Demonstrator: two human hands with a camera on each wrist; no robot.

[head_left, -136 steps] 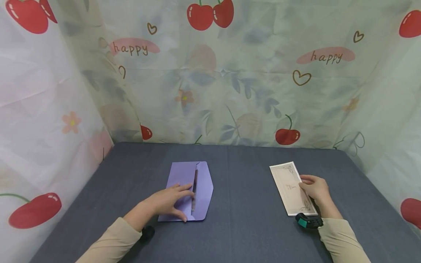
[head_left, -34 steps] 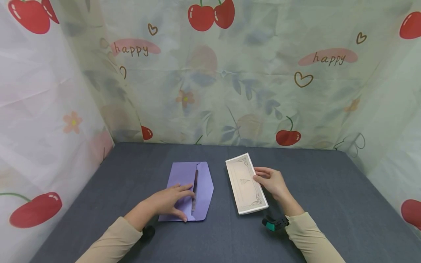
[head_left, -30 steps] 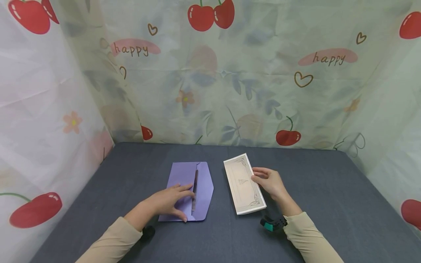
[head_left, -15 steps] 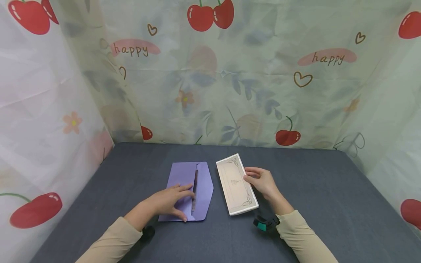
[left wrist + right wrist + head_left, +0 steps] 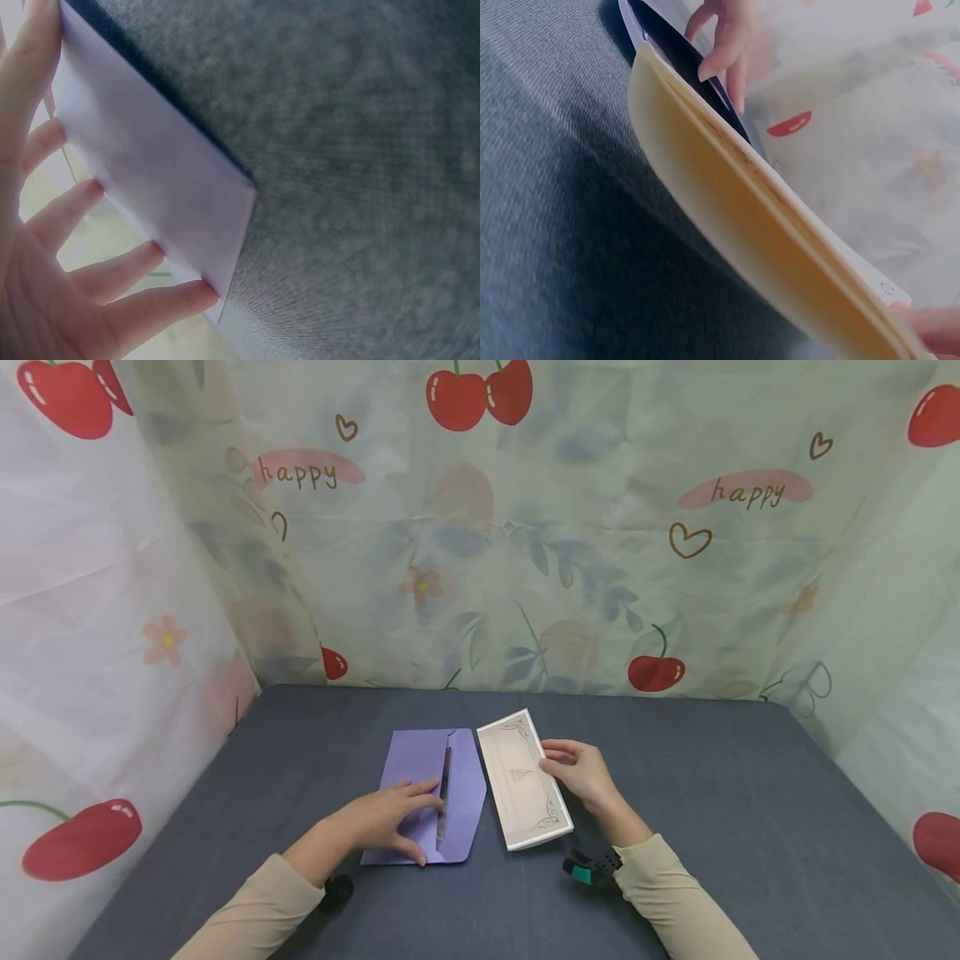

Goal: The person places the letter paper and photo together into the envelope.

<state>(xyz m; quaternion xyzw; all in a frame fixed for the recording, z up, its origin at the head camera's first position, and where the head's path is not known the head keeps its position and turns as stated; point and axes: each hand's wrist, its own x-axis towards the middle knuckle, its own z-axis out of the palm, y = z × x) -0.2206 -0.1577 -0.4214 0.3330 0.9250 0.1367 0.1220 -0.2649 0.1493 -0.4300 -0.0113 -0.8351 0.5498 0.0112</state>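
A purple envelope lies on the table, its pointed flap spread to the right and its slot gaping slightly. My left hand rests on its front, fingers spread; in the left wrist view the fingertips touch the envelope. My right hand pinches a cream folded card with ornamental corners by its right edge. The card is tilted, its left edge right beside the flap's tip. In the right wrist view the card's folded layers part a little, and the dark slot of the envelope shows beyond.
A dark grey cloth covers the table. White curtains printed with cherries enclose the back and sides. A black strap with a teal part is on the right wrist; a dark device sits under the left wrist.
My right hand has carried the card leftward from the right part of the table to beside the envelope's flap. The left hand and the envelope have stayed put.
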